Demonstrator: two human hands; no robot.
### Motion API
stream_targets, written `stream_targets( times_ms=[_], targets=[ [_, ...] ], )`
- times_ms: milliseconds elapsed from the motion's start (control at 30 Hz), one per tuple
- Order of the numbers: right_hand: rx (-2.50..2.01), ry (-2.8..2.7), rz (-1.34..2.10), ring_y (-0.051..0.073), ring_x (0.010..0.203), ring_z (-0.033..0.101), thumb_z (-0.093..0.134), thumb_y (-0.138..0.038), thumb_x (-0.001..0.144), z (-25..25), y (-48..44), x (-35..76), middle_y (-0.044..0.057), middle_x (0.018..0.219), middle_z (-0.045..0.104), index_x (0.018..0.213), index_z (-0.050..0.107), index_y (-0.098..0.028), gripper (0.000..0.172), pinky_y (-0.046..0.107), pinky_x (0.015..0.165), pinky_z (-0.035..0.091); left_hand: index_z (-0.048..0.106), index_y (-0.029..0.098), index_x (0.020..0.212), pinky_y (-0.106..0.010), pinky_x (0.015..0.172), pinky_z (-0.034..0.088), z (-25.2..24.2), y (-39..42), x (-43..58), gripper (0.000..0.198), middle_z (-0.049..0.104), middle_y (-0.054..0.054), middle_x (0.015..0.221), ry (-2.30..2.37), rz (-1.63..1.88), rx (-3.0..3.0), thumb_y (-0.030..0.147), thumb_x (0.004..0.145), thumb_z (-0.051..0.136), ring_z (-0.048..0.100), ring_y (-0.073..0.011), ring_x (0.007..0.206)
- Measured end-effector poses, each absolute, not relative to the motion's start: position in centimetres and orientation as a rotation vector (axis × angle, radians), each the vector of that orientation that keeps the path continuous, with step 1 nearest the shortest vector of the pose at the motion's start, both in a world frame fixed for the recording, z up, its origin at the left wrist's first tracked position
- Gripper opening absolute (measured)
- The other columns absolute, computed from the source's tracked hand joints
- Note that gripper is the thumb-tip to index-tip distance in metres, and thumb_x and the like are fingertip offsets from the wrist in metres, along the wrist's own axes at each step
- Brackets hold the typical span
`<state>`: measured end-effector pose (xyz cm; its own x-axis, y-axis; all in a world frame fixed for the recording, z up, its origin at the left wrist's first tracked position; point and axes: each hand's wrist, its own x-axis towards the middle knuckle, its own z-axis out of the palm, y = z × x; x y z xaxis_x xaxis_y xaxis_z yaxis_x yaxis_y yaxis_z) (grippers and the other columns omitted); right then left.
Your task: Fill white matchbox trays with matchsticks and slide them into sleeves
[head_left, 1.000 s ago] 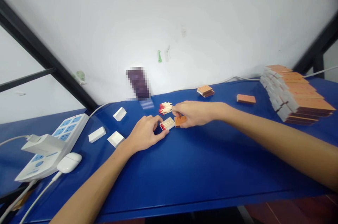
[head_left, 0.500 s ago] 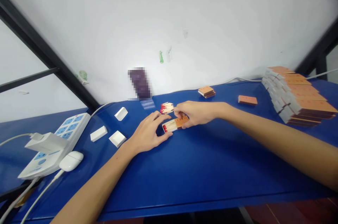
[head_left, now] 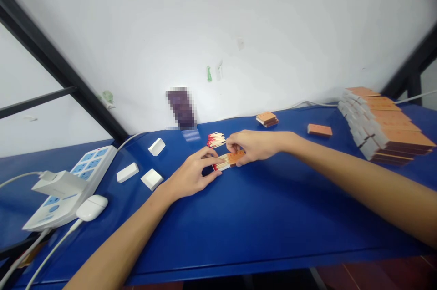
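Note:
A matchbox lies partly slid open between my hands. My right hand [head_left: 251,146] grips its orange sleeve [head_left: 235,157] between thumb and fingers. From the left end sticks out the white tray [head_left: 224,168], filled with red-headed matches [head_left: 221,162]. My left hand [head_left: 194,171] holds that end, thumb on the near side and fingers on the far side, one finger lying over the matches. Just behind the box, a loose pile of matches [head_left: 216,139] rests on the blue table [head_left: 259,221].
White empty trays [head_left: 152,179] lie to the left, near a power strip [head_left: 99,158] with a white charger and a mouse-shaped white case [head_left: 92,208]. Rightward are a small stack of matchboxes [head_left: 267,118], a single matchbox [head_left: 320,130] and a large stack [head_left: 385,121]. A pixelated dark object [head_left: 182,108] leans against the wall.
My left hand has closed in on the tray's end, and one finger now reaches over the matches. The box has shifted slightly to the right. My right hand keeps its grip.

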<state>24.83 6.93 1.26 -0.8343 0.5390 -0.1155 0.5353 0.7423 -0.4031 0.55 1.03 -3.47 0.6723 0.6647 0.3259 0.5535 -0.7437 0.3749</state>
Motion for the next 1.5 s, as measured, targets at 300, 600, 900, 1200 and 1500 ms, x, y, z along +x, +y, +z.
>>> stream_targets(
  times_ms=[300,600,900,1200,1500],
  targets=[
    [-0.949,-2.931,0.694,0.015,0.071,0.042,0.07,-0.029,0.073,1.7,6.7,24.7,-0.001,0.079,0.05,0.079,0.042,-0.022,0.03,0.027,0.061,0.028,0.067,0.025,0.118,-0.038,0.094,0.051,-3.9,1.3,0.2,0.03,0.056,-0.008,0.117,1.002,0.746,2.61,0.028,0.088,0.064,0.059,-0.02,0.104],
    [-0.896,-2.918,0.712,0.015,0.072,0.045,0.069,-0.03,0.075,1.4,6.1,24.5,0.0,0.085,0.054,0.084,0.045,-0.021,0.027,0.027,0.06,0.029,0.065,0.024,0.117,-0.034,0.088,0.054,-3.8,1.4,0.3,0.033,0.058,-0.006,0.112,1.009,0.784,2.526,0.031,0.085,0.071,0.062,-0.0166,0.093],
    [-0.753,-2.898,0.723,0.015,0.076,0.048,0.067,-0.024,0.077,1.3,6.2,24.4,0.002,0.089,0.057,0.087,0.05,-0.02,0.02,0.027,0.063,0.031,0.064,0.023,0.119,-0.037,0.084,0.059,-4.0,1.4,0.4,0.05,0.061,-0.006,0.108,0.938,0.825,2.393,0.043,0.076,0.079,0.065,-0.0167,0.087],
    [-0.753,-2.922,0.733,0.016,0.078,0.053,0.065,-0.02,0.076,1.4,6.1,24.6,0.003,0.094,0.061,0.096,0.055,-0.02,0.022,0.027,0.064,0.035,0.067,0.02,0.112,-0.032,0.084,0.056,-3.6,1.3,0.6,0.039,0.066,-0.005,0.1,0.972,0.795,2.415,0.035,0.078,0.079,0.065,-0.0161,0.087],
    [-0.721,-2.878,0.771,0.013,0.073,0.052,0.068,-0.019,0.077,1.4,5.1,23.8,0.001,0.09,0.061,0.092,0.056,-0.02,0.019,0.025,0.062,0.035,0.07,0.02,0.106,-0.031,0.082,0.053,-3.6,1.5,0.8,0.036,0.069,-0.005,0.1,0.954,0.804,2.467,0.039,0.076,0.079,0.066,-0.0178,0.088]
  ],
)
